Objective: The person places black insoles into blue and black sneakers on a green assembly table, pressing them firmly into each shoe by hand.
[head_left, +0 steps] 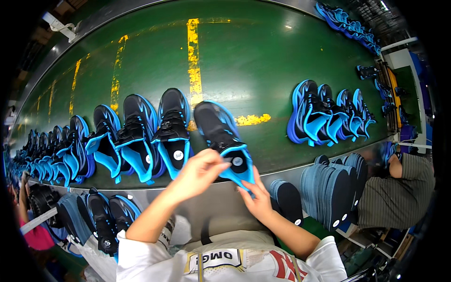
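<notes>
Green worktop (263, 61), seriously worn yellow lines (193, 56)
Somebody's striped clothing (399, 195) shows at right, bright pink fabric (38, 237) lower left, plus some white bracket (59, 25) up top left.

The low black sneaker (220, 131) has a bright blue lining and a round white sticker (237, 161). Beneath it, the flat green worktable (253, 61) bears worn yellow stripes (194, 51). Right of the sneaker, stacked black sole-shaped pads (339, 190) show grey-blue sides; farther right, a grey-brown cloth garment (399, 195) has thin pale stripes.
</notes>
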`<state>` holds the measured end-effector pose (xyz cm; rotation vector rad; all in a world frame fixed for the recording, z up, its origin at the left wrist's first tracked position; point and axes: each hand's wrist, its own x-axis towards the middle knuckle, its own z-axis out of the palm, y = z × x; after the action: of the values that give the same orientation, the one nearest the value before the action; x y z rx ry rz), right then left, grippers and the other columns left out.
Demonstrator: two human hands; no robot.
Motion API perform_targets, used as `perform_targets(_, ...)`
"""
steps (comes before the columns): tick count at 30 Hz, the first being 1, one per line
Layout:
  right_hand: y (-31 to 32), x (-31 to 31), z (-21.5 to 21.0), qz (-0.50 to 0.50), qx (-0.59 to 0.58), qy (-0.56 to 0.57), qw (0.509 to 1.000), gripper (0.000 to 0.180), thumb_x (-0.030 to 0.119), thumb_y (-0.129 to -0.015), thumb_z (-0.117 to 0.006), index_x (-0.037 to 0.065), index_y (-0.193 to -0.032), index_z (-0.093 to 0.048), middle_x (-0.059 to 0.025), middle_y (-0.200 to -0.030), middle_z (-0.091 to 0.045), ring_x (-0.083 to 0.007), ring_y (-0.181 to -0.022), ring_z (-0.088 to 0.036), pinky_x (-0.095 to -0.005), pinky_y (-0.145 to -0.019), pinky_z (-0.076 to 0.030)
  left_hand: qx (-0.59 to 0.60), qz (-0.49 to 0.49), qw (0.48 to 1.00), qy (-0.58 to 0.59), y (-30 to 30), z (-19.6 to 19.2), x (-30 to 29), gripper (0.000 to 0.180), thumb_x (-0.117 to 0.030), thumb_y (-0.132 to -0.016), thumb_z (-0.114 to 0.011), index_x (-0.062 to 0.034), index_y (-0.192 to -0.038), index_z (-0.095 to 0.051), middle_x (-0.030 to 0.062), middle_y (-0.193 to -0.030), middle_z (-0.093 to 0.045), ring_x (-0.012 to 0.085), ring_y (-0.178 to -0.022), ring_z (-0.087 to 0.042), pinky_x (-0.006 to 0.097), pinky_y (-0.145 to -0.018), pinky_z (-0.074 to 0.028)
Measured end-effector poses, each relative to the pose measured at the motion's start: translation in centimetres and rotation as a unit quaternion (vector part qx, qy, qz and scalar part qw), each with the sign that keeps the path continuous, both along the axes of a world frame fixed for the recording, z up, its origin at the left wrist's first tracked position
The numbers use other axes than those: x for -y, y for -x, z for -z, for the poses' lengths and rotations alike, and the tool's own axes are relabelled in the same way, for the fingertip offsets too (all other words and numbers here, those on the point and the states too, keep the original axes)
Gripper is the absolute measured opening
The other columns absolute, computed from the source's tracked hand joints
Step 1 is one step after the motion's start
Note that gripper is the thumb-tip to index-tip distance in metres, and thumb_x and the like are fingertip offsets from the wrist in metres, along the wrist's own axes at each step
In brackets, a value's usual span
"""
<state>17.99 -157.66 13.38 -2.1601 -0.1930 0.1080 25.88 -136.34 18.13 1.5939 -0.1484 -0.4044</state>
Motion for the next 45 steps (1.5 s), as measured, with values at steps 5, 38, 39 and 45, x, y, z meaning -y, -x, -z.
perform_targets(5,-6.3,-0.7,-1.9,-0.048,-0.148,-0.070,0.985,0.051,0.032,-0.081,-0.058,0.008,-0.124,-0.043,-0.0245,-0.123,-0.043,-0.0366,-0.113,-0.044,-0.0423,-0.094,-0.035,-0.115,-0.106,0.987,0.025,3.2,-4.4,-5.8,0.021,-0.013,-0.087,-0.049,-0.0065,-0.068,-0.043,0.0008,-0.075,-0.043,0.0092,-0.064,-0.039,0.023,-0.057,-0.033)
perform_targets(38,2.2,11.5,-2.8,-0.028,0.091,0.197,0.976,0.037,0.012,-0.072,-0.063,0.002,-0.107,-0.052,-0.0204,-0.113,-0.045,-0.0357,-0.104,-0.046,-0.0403,-0.087,-0.038,0.369,0.008,0.841,-0.395,16.6,-0.2,5.3,0.031,-0.009,-0.067,-0.061,-0.0012,-0.096,-0.052,0.0114,-0.089,-0.051,0.0272,-0.084,-0.051,0.039,-0.077,-0.040)
perform_targets(39,5.0,12.2,-2.7,-0.030,0.074,0.215,0.973,0.040,0.015,-0.070,-0.065,0.002,-0.106,-0.052,-0.0192,-0.112,-0.045,-0.0350,-0.103,-0.046,-0.0405,-0.086,-0.039,0.355,0.000,0.860,-0.367,16.2,0.0,5.8,0.031,-0.009,-0.066,-0.061,-0.0018,-0.095,-0.053,0.0106,-0.089,-0.051,0.0268,-0.084,-0.051,0.039,-0.077,-0.040)
perform_targets(45,11.3,13.1,-4.4,-0.014,-0.011,0.336,0.942,0.061,0.032,-0.062,-0.072,0.006,-0.111,-0.049,-0.0152,-0.113,-0.044,-0.0334,-0.108,-0.039,-0.0434,-0.091,-0.031,0.413,0.010,0.828,-0.379,16.1,0.7,6.2,0.035,-0.018,-0.065,-0.064,-0.0055,-0.097,-0.056,0.0115,-0.092,-0.048,0.0264,-0.085,-0.049,0.040,-0.081,-0.038)
